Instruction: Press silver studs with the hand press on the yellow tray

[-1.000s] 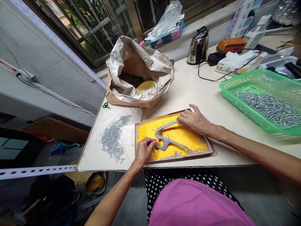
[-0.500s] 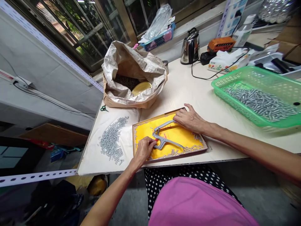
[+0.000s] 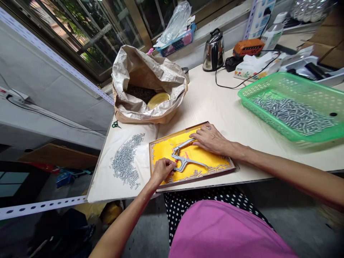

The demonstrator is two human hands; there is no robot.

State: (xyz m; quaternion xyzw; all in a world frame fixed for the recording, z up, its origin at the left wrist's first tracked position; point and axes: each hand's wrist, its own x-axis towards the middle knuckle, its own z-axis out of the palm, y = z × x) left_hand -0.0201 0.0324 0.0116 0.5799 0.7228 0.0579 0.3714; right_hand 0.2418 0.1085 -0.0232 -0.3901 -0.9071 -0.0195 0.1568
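Note:
Grey metal hand pliers (image 3: 185, 164) with a spring between spread handles lie over a shallow tray (image 3: 176, 135) with a yellow bottom. My left hand (image 3: 163, 170) is closed in a pinch at the jaw end, beside a small red spot. What the fingertips hold is too small to make out. My right hand (image 3: 212, 139) grips the end of the upper handle, fingers bent over it. The lower handle rests near small metal pins (image 3: 197, 173) scattered along the tray's near edge.
Left of the tray lies a pile of metal pins (image 3: 125, 161), with green scissors (image 3: 116, 124) behind it. A paper sack (image 3: 150, 114) stands behind the tray. At right are a green basket (image 3: 268, 120) of metal pins, a kettle (image 3: 213, 52) and a cable (image 3: 228, 86).
The whole view has shifted slightly. My right hand's fingers have come down from the tray's far edge, and the upper handle sits slightly lower. My left hand keeps its pinch.

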